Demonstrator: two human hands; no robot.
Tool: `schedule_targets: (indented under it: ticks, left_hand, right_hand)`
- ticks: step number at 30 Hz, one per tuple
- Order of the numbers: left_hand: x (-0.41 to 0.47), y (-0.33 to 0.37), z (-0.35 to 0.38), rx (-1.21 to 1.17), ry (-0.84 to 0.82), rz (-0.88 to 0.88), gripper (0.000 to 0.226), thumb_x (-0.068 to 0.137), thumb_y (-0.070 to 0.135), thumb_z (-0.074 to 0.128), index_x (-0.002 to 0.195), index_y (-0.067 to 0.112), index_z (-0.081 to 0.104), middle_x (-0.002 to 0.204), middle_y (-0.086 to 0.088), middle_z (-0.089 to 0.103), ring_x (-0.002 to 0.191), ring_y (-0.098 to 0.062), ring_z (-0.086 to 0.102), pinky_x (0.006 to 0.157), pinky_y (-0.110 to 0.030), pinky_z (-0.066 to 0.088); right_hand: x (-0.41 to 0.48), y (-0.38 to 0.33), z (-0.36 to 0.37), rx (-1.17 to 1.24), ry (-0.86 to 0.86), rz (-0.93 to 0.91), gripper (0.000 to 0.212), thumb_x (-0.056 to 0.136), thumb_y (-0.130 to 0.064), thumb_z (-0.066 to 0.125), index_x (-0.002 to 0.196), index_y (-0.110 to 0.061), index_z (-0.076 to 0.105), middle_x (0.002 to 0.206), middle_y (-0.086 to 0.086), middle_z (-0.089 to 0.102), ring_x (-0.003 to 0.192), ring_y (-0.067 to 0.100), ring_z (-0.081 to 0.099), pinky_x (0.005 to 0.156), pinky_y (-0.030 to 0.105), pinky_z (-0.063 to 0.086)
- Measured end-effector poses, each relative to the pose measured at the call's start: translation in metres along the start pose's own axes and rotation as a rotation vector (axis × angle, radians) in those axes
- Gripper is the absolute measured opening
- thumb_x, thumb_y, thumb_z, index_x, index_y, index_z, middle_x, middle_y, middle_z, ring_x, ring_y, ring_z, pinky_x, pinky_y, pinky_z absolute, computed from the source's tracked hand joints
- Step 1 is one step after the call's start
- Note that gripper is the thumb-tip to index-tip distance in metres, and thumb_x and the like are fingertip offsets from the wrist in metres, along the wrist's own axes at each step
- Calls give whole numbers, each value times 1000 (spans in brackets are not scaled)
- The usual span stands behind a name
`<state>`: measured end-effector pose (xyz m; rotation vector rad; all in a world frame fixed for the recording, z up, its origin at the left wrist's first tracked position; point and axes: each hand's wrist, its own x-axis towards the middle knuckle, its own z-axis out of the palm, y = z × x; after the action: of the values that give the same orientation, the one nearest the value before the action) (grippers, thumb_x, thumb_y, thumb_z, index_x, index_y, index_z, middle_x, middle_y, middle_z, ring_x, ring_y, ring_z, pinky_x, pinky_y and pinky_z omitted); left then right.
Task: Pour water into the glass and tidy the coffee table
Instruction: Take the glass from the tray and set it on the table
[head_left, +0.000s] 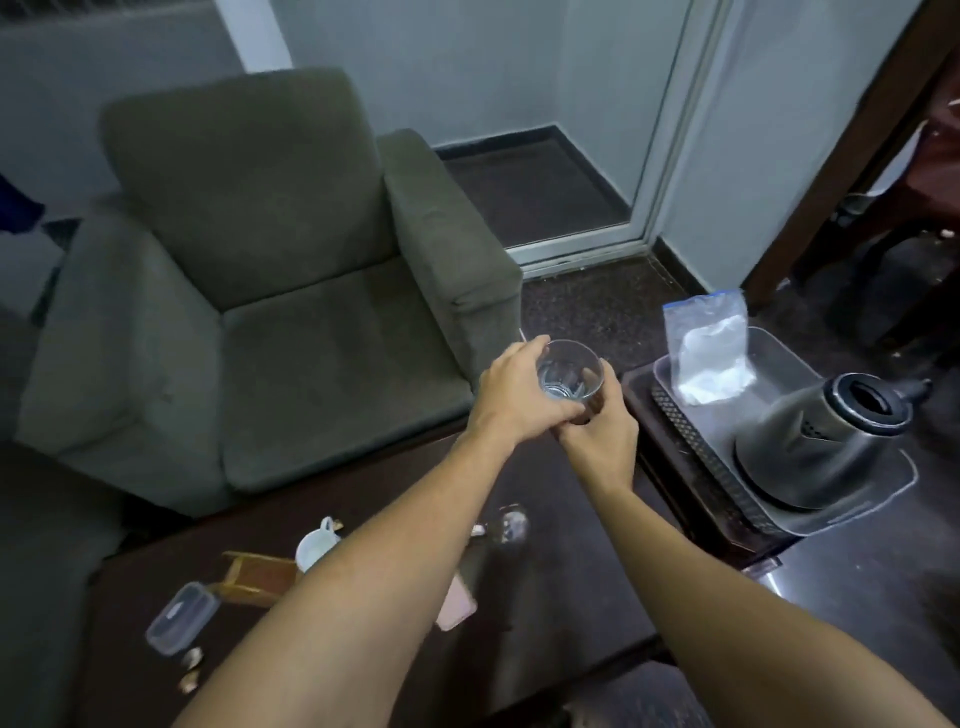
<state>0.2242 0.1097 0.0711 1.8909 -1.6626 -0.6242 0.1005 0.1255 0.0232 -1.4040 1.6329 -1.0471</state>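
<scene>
Head view: glass (569, 376) held above the far end of the coffee table (571, 597), near the kettle (815, 441), left hand (511, 397) curled round its wall, right hand (597, 441) gripping its base; probably light, rigid, slippery, breakable, so best gripped low round the body.

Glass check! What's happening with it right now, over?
Left hand and right hand both holding drinking glass, upright. Kettle untouched on tray. Nothing in the way.

Arms stretched forward, left hand (511, 389) and right hand (597, 431) curled, touching.
</scene>
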Motion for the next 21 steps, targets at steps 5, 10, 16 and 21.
schedule_targets:
  ticks: [5,10,16,21]
  left_hand:
    - [-43,-48,-48,-48,42,-67,104,64,45,91,153,20,44,143,2,57,131,-18,55,109,-30,42]
    - [-112,-94,-67,-211,222,-194,87,84,46,76,156,16,39,155,-1,45,144,-16,42,118,-32,35]
    - [-214,-137,-43,-396,489,-205,47,92,31,65,136,16,61,135,11,55,128,-7,56,99,-41,54]
    - [-268,-162,-31,-530,477,-289,58,91,37,60,145,17,53,141,21,50,131,-7,55,103,-37,53]
  right_hand:
    - [-45,-24,47,-4,-79,-29,75,71,-23,78,140,-35,50,118,-11,70,110,12,67,96,31,54]
    - [-90,-40,96,21,-122,-59,75,69,-35,87,135,-37,51,115,-14,70,105,10,69,91,28,53]
    - [-141,-42,153,35,-178,-74,80,65,-43,91,134,-36,50,114,-14,70,107,8,68,95,30,54]
    - [-181,-27,192,38,-247,-35,82,62,-50,89,132,-43,47,113,-19,68,105,5,68,96,33,56]
